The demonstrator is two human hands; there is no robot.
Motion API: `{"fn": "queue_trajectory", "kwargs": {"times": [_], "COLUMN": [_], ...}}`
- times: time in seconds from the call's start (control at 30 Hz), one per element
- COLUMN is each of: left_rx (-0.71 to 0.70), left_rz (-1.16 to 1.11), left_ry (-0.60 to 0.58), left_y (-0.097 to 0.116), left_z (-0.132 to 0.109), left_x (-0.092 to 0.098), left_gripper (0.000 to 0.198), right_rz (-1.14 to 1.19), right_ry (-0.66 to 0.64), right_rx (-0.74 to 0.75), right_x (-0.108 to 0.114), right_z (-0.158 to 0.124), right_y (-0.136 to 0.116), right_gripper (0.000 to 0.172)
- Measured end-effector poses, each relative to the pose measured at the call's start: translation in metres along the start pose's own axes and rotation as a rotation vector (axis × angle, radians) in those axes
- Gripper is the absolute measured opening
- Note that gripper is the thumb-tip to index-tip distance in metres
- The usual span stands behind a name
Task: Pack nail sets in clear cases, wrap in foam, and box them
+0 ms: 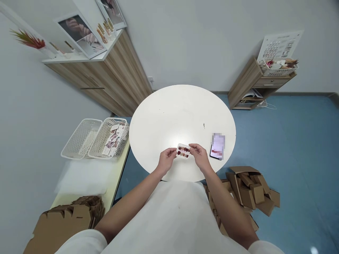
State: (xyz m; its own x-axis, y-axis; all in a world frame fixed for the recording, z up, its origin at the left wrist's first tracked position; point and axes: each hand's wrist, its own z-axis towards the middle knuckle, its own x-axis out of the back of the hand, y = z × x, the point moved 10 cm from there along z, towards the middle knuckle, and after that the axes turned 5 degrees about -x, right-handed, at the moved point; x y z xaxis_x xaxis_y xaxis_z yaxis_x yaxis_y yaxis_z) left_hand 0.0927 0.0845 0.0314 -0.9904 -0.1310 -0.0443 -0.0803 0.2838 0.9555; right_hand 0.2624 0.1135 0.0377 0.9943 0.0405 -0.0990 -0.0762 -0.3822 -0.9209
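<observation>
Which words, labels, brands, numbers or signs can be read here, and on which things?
None can be read.
Printed sheet at upper right: too small.
Phone screen: pixelated.
Packets in basket: too small.
Card in left hand and right hand: no text legible.

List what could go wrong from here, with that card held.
The small card, pinched at its ends by the left hand and right hand, could slip. The phone lies near the rim of the table, so a careless sweep might knock it off. Cardboard boxes heaped beside the table could trip someone.
</observation>
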Motion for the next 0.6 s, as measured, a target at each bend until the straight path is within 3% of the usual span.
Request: {"fn": "queue_trajectory", "kwargs": {"times": [0.17, 0.33, 0.6], "left_rx": [0.007, -0.011, -0.068], "left_rz": [-0.054, 0.027, 0.175], "left_ry": [0.052, 0.032, -0.244], "left_y": [0.0, 0.002, 0.023], "left_z": [0.006, 0.009, -0.001], "left_x": [0.008, 0.007, -0.007], "left_gripper": [0.028, 0.03, 0.053], "right_rz": [0.068, 0.065, -0.008], "right_ry": [-0.067, -0.014, -0.033], "right_rx": [-0.083, -0.127, -0.106], "right_x": [-0.01, -0.002, -0.006], "right_z": [-0.005, -0.007, -0.003], "right_y": [0.012, 0.021, 0.019], "right_gripper": [0.021, 0.025, 0.025]}}
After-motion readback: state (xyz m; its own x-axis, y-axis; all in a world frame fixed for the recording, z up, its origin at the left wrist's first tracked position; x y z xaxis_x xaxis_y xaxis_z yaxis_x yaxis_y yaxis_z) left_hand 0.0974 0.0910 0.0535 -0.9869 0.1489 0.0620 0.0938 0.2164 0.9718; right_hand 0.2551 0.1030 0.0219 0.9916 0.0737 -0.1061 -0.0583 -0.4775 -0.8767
